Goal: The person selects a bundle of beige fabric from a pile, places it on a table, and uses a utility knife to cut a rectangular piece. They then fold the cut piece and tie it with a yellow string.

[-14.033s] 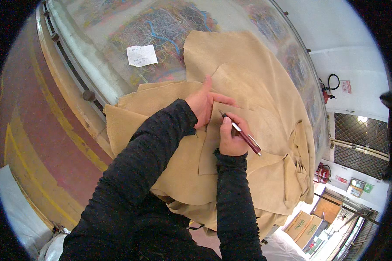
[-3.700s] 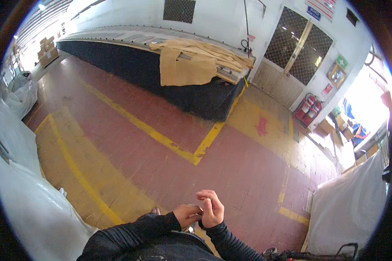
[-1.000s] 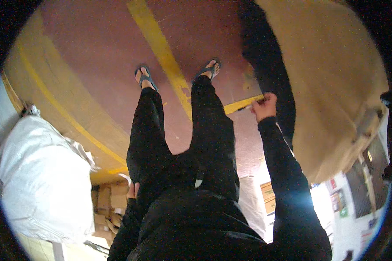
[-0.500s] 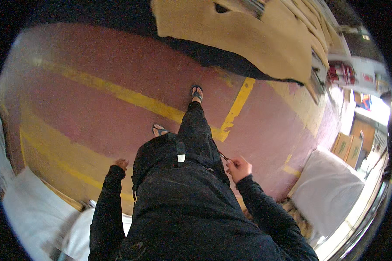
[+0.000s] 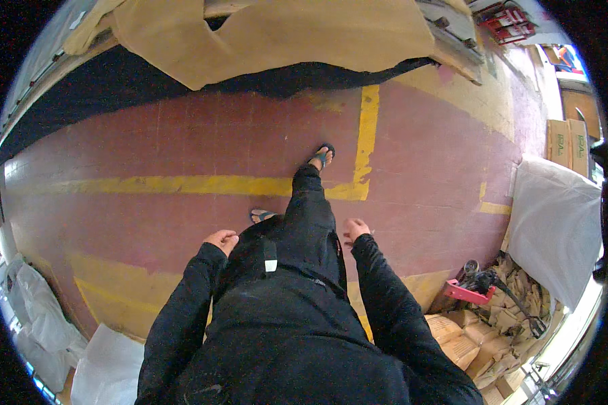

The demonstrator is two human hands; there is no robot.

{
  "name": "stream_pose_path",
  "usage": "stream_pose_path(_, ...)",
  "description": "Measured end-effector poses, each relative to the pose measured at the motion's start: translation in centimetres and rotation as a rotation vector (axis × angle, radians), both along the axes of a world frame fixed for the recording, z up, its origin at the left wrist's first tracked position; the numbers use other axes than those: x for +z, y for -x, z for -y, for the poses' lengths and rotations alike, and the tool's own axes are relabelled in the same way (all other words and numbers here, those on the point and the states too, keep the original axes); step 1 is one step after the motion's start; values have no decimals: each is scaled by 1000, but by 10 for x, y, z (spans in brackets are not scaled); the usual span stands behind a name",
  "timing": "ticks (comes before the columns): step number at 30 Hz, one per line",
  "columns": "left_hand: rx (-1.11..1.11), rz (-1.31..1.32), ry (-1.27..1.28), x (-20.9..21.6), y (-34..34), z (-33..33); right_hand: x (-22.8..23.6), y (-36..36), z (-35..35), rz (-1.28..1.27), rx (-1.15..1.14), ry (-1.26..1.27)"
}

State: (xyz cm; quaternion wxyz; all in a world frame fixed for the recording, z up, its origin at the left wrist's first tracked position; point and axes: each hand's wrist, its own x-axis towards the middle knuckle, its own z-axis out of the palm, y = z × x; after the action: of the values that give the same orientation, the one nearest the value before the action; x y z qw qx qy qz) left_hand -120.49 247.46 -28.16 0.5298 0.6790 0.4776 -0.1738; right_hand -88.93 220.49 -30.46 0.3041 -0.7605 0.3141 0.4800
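Note:
My left hand (image 5: 221, 240) hangs by my left hip, its fingers loosely bent and apart, and no held thing shows. On the other side, my right hand (image 5: 355, 231) hovers just off my right thigh. Its fingers curl loosely with nothing visible in them. The black trousers (image 5: 309, 216) are the nearest thing to both hands, and a dark strap with a white end tab (image 5: 270, 265) lies at their front. My feet in sandals stand one ahead of the other, the right sandal (image 5: 324, 156) forward and the left sandal (image 5: 261, 215) behind.
Ahead, tan sheet material (image 5: 304, 40) drapes over dark cloth. Yellow lines (image 5: 203, 185) cross the reddish floor. At right are a white-covered stack (image 5: 554, 229), cardboard boxes (image 5: 566, 145) and a pink-red crate (image 5: 467, 291) by crumpled brown paper. Plastic-wrapped bundles (image 5: 44, 304) stand at left.
The view has swung round and the tan sheets now lie straight ahead. My right hand no longer pinches the thin dark cord at my hip. My left hand has come up and forward.

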Motion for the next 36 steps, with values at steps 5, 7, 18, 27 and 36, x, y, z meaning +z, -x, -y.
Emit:
stream_pose_path(5, -32, -143, -19, 4, 26, 21, -81, -8, -52, -30, 848, 128)
stream_pose_path(7, 11, -208, 4, 11, 35, 26, -94, -22, -62, -51, 732, 176)
stream_pose_path(18, 308, -150, 343, 15, -126, 48, -111, -125, -64, -467, 1073, 23)
stream_pose_path(27, -169, -90, 424, -14, -255, 68, -84, -120, -77, -372, 769, -244)
stream_pose_path(36, -692, -17, 237, -24, -208, 66, -6, 11, 5, 50, 638, -128)
